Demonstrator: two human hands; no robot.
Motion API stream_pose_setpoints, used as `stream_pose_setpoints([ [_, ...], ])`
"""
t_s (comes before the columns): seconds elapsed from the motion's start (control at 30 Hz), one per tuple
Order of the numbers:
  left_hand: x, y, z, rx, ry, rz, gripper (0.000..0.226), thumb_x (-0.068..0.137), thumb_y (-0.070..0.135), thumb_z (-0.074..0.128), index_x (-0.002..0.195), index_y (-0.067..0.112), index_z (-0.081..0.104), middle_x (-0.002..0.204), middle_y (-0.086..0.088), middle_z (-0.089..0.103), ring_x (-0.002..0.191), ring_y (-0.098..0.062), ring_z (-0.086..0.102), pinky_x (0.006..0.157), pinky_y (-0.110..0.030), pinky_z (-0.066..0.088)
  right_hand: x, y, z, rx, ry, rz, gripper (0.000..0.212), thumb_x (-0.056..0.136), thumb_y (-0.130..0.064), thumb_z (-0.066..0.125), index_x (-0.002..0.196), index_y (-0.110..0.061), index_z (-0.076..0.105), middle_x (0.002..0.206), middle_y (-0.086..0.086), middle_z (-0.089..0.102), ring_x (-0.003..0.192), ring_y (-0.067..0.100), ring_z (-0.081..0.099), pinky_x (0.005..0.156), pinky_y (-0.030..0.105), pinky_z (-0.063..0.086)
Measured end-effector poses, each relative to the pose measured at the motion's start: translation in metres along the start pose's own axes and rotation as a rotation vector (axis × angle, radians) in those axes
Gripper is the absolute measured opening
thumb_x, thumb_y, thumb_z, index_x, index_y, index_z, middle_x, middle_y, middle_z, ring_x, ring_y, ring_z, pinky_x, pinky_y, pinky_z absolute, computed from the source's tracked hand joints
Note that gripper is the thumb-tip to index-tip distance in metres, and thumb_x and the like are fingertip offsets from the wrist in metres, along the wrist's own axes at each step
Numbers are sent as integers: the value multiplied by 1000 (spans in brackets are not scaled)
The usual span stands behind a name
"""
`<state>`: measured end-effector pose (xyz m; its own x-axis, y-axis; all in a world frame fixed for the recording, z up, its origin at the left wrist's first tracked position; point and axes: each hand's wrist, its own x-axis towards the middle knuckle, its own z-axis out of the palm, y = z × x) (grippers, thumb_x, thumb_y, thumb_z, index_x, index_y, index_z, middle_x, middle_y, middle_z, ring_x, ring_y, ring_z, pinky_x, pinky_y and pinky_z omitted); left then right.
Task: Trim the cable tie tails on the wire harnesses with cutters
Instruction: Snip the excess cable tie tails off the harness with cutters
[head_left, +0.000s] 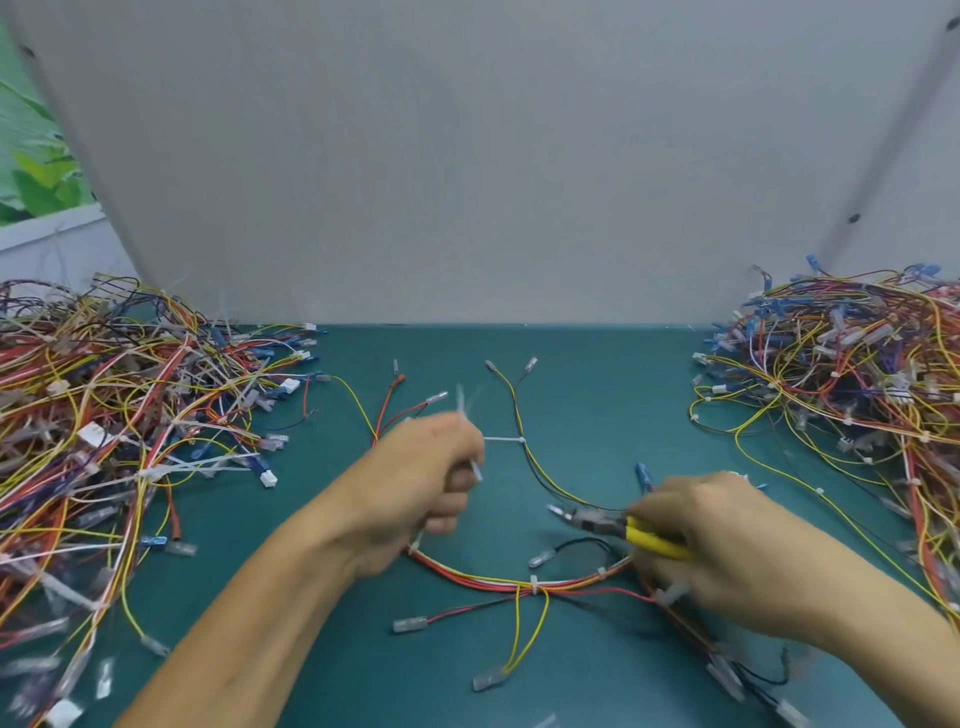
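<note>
Left hand (421, 483) curls around blurred white cable ties (475, 467). At its 4 o'clock, right hand (717, 551) grips yellow-handled cutters (618, 527) over a wire harness (493, 577).

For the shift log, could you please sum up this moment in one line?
left hand: grips harness, white tie tail protruding | right hand: holds yellow-handled cutters | state: cutters apart from tail

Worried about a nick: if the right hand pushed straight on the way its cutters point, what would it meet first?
Likely the left hand, across bare mat; the right hand's cutters aim at its curled fingers, though depth is unclear.
</note>
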<state>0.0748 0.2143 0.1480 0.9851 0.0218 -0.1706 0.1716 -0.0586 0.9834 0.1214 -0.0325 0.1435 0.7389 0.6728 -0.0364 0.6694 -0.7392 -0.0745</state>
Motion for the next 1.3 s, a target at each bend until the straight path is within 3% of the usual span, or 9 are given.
stream_pose_setpoints([
  [0.13,-4,14,-26,-169,158,107,23,91,5,40,70,10,50,57,-3,41,46,-15,33,43,-24,25,-6,-8,-16,57,130,59,8,78,-30,52,84,-25,51,82,-11,46,79,7,46,69,23,38],
  [0.27,3,1,-39,70,260,137,29,95,1,33,80,7,57,54,1,36,46,-13,29,48,-25,25,-6,-35,-34,70,70,38,27,69,-48,41,85,-26,44,86,-12,44,79,7,48,71,29,44],
  [0.37,5,-16,-45,305,235,187,22,90,2,50,78,13,65,46,12,36,45,-8,30,49,-25,24,3,-63,-35,-16,37,-3,34,68,-53,37,84,-23,44,88,-9,50,83,14,52,71,33,47],
  [0.43,4,-23,-49,372,165,228,5,83,13,65,81,15,70,47,12,35,47,-8,29,49,-24,23,11,-80,-29,-46,11,-15,35,70,-51,40,86,-19,45,90,-5,54,85,23,53,67,34,45],
  [0.53,4,-30,-56,350,36,205,19,73,31,69,86,16,72,51,9,31,49,-9,28,47,-20,28,24,-95,-17,-36,-52,-16,24,78,-41,45,84,-18,46,91,3,53,82,31,48,64,34,37],
  [0.63,5,-33,-61,464,-45,183,14,77,26,76,88,19,72,50,11,27,50,-9,26,51,-22,28,33,-97,-4,-23,-86,-6,20,85,-37,43,92,-20,53,98,1,51,91,30,52,68,33,36],
  [0.8,9,-34,-61,577,-72,163,5,82,25,72,78,21,72,46,10,32,51,-9,30,52,-25,27,40,-97,7,-6,-91,-26,20,87,-40,42,88,-23,51,97,-5,46,79,24,43,67,33,36],
  [0.97,11,-35,-61,562,-55,159,14,84,19,70,71,25,68,46,18,50,47,4,42,50,-10,32,41,-100,12,14,-78,-64,17,85,-43,42,79,-26,44,94,-5,41,76,23,43,69,33,41],
  [1.3,10,-35,-60,547,-23,169,10,84,18,70,75,20,70,44,16,43,46,0,36,48,-13,28,42,-93,14,49,-84,-90,17,85,-42,44,79,-25,45,92,-4,45,81,23,52,72,34,47],
])
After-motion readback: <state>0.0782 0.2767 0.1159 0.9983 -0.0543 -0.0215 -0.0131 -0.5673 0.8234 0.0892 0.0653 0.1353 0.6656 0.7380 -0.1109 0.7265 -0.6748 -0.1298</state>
